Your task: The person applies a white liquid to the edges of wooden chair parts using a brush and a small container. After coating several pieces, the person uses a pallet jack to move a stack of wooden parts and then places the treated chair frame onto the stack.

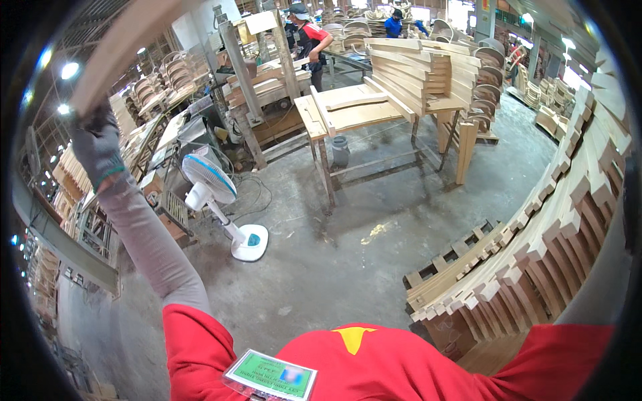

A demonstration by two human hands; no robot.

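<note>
My left hand (97,144), in a dark grey glove with a green cuff edge, is raised at the far left. It is closed round the lower end of a pale wooden piece (127,50), which slants up and out past the top edge. On the right, my sleeved forearm (602,287) reaches up along the picture's rim beside a long stack of curved wooden parts (535,260). A dark patch at the rim, perhaps my right glove (630,200), shows no fingers. Whatever that hand holds is hidden.
A white and blue standing fan (210,184) is on the concrete floor ahead, left of centre. Behind it, a wooden worktable (354,113) bears frame pieces and stacked slats (404,73), with a grey bucket (340,151) underneath. A co-worker (311,43) stands beyond; another wears blue (393,25).
</note>
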